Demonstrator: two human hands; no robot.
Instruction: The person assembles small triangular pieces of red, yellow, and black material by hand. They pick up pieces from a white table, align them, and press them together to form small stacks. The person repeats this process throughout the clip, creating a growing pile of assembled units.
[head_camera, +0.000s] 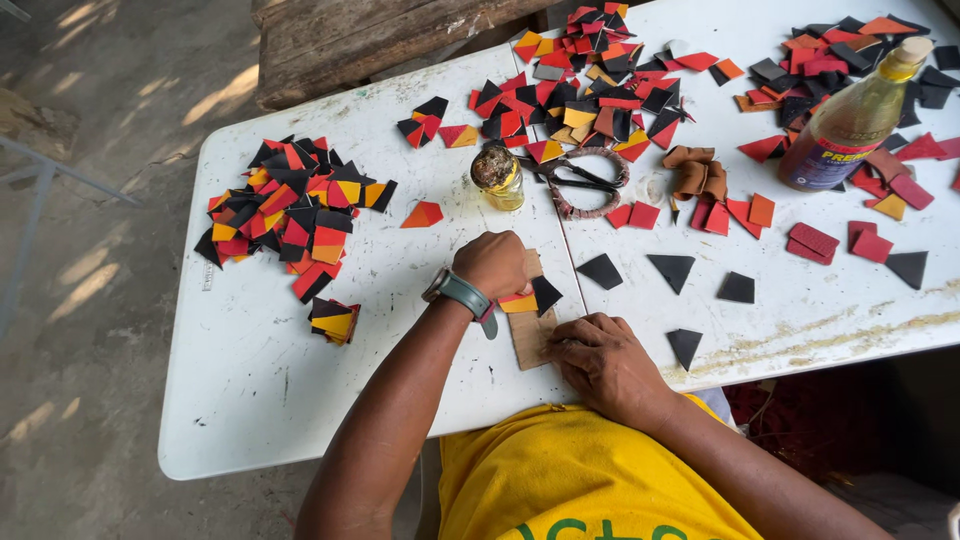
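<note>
My left hand (492, 264) is fisted, pressing the patchwork piece (530, 299) onto the cardboard strip (530, 338); my right hand (600, 360), loosely curled and empty, steadies the strip's lower edge.

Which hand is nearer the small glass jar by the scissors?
Left. The left hand sits just below the jar, pressing a coloured piece onto the cardboard. The right hand is lower, near the table edge, farther from the jar.
</note>
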